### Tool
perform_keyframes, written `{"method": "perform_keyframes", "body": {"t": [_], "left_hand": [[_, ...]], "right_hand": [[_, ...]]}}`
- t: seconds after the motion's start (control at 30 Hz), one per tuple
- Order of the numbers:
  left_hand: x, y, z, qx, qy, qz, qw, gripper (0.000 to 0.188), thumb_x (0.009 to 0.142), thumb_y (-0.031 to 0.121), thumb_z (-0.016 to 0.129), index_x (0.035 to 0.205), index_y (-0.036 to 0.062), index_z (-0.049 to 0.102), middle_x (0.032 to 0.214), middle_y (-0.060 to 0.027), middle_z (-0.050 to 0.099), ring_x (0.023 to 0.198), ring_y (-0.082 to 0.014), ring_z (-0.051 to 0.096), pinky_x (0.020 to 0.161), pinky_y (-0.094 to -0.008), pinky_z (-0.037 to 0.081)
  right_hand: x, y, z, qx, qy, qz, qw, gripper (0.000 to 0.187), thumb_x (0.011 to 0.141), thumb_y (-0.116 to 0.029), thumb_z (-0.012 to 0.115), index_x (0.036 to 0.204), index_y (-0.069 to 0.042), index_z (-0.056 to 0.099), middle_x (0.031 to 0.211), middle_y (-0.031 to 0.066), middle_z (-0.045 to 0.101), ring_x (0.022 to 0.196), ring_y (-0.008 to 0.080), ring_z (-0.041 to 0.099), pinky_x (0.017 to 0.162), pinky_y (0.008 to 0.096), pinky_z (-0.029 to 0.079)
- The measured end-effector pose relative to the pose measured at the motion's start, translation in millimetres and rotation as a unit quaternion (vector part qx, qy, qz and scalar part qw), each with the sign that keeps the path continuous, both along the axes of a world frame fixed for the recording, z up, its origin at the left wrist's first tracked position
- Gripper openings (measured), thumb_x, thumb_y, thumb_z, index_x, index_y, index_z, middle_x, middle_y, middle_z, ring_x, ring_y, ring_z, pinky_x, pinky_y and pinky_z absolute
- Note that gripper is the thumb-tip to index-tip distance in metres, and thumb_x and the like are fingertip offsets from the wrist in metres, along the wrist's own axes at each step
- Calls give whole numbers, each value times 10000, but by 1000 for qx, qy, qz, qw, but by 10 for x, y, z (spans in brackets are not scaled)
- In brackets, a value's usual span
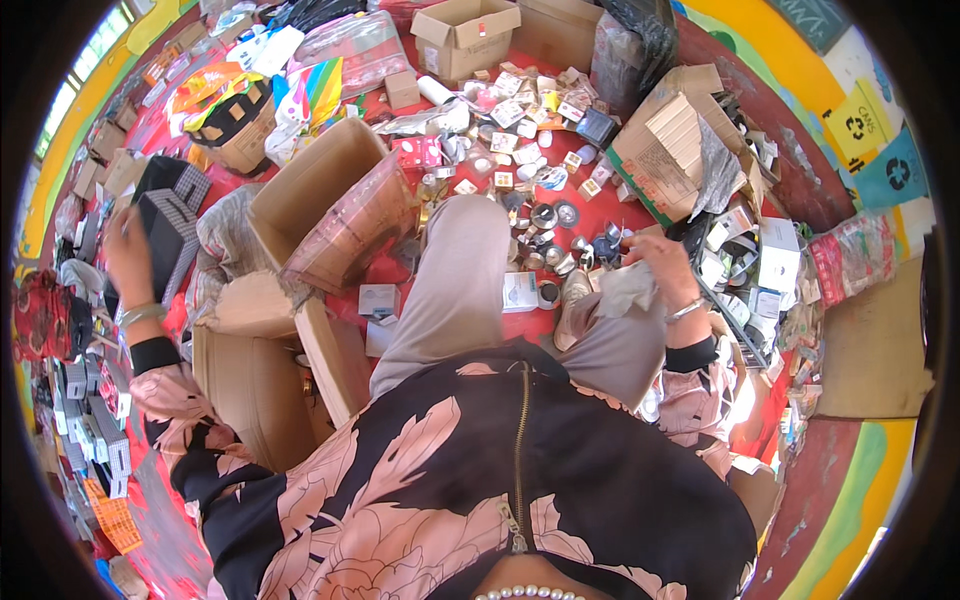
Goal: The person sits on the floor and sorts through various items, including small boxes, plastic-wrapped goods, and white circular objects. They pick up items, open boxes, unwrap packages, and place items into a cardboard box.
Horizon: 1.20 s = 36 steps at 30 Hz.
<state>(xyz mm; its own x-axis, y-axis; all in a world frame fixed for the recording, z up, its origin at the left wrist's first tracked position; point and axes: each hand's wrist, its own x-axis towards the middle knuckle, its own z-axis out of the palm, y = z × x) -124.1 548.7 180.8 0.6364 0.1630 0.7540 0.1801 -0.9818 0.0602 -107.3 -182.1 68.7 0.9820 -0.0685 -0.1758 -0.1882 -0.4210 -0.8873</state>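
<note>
My left hand (128, 262), somewhat smeared by motion, is raised at the far left beside a dark box with a checkered side (168, 235). Its fingers are too blurred to read. On the other side, above my right knee, my right hand (664, 268) is closed on a crumpled pale grey cloth (630, 292). Its fingertips are close to a small dark-and-silver tin (607, 243). Several round metal tins (545, 215) lie on the red floor between my feet and the heap. A small white box (519, 291) stands between my legs.
Open cardboard boxes (318, 190) stand at my left, one (255, 385) close to my left arm. Small cartons (520, 110) are heaped ahead. A black crate (735, 320) filled with boxes and tins sits at my right. A large carton (668, 150) leans behind it.
</note>
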Motion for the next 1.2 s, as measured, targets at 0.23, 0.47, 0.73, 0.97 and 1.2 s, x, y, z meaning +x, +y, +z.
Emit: {"method": "perform_keyframes", "body": {"t": [0.23,0.47,0.73,0.97,1.2], "left_hand": [[949,-2977,-533,-199,109,-292,929,176,861,223,560,919,68,619,1107,-108,582,989,-259,569,845,-347,455],[1026,-4160,-870,-301,135,-420,846,139,850,107,571,908,-9,622,954,-110,630,891,-245,601,802,-317,465],[551,-4098,-1030,-453,207,-343,796,183,910,107,512,938,-16,645,950,-65,647,913,-116,573,829,-248,435],[392,-4044,-1064,-468,212,-375,772,238,912,184,516,937,-8,655,849,-55,654,802,-95,573,748,-249,449],[899,-4491,-1175,-569,320,-413,635,211,907,170,508,950,22,652,940,-36,648,876,-108,572,786,-268,434]], "right_hand": [[226,-24,-249,-107,56,203,972,254,834,-218,559,993,-43,653,780,71,663,744,130,605,680,261,465],[412,-97,-617,-126,7,333,935,327,740,-67,545,1054,-49,632,747,64,617,678,162,575,641,293,469],[332,-381,-652,-206,-49,50,976,230,758,-71,505,896,-82,688,852,119,668,794,253,642,743,323,487],[220,-737,-772,34,-56,-56,996,289,755,-15,448,900,-48,696,745,50,634,685,111,578,610,247,453],[179,-351,-114,250,-101,-183,945,366,733,46,341,953,13,631,852,59,617,703,117,566,637,216,446]]}}
